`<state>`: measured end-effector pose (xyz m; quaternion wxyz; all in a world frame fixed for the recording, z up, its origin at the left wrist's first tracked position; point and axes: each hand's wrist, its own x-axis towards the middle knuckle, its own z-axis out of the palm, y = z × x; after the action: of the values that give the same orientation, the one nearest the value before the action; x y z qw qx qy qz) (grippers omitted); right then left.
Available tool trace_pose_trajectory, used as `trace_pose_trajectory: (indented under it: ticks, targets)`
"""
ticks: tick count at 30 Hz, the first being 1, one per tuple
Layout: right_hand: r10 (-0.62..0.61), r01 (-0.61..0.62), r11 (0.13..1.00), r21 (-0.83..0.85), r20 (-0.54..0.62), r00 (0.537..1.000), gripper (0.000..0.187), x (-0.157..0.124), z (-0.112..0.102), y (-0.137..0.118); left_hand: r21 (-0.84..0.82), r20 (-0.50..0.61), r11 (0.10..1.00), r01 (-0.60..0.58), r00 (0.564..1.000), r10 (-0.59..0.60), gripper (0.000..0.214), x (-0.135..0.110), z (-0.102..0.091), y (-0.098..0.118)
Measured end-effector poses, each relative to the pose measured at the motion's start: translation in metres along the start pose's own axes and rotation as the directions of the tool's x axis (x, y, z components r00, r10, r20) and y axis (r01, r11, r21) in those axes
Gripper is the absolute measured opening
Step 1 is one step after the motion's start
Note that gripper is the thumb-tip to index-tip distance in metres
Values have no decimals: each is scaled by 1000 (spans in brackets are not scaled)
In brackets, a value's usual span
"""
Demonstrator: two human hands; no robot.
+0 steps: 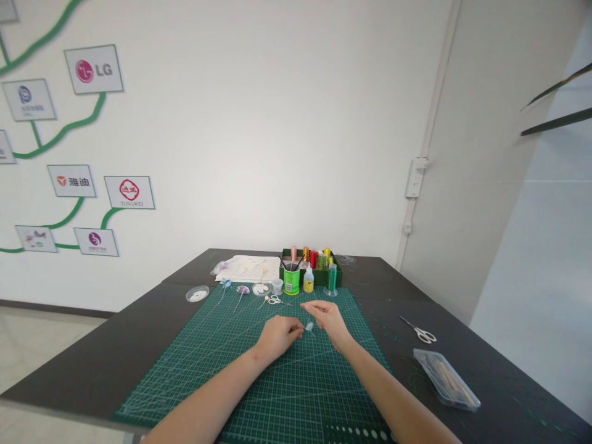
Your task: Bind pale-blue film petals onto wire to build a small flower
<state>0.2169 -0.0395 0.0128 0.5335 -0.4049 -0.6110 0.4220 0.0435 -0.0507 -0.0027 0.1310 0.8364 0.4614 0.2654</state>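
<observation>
Small translucent pale-blue petal-shaped piece (309, 327) held over green gridded cutting mat (296, 385)
It is pinched by the left hand (280, 335); fingertips of the right hand (329, 321) are closed together, whether on anything cannot be told.

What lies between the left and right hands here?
In the head view, a small pale blue piece shows between the left hand and right hand, nearer the left fingertips.
</observation>
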Motion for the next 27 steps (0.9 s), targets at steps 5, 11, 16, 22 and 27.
trace_pose_trajectory:
  ticks: [5, 11, 16, 22, 27]
  targets:
    - [-24, 23, 999, -44, -28, 999, 44, 2, -3, 4, 9, 71, 998, -61, 996, 60, 15, -2, 2, 2]
    - [-33, 28, 996, -90, -53, 998, 42, 4, -5, 14, -17, 66, 995, -100, 993, 101, 14, -3, 2, 5]
    - [-23, 17, 997, -77, -83, 996, 41, 7, -8, 18, -45, 63, 994, -98, 993, 101, 14, -3, 0, 7]
    - [-22, 18, 998, -57, -59, 998, 37, 11, -10, 25, -90, 39, 992, -93, 995, 96, 13, -4, -3, 9]
    - [-13, 9, 995, -101, -34, 999, 33, 13, -13, 31, -106, 31, 991, -82, 996, 86, 14, -4, -4, 10]
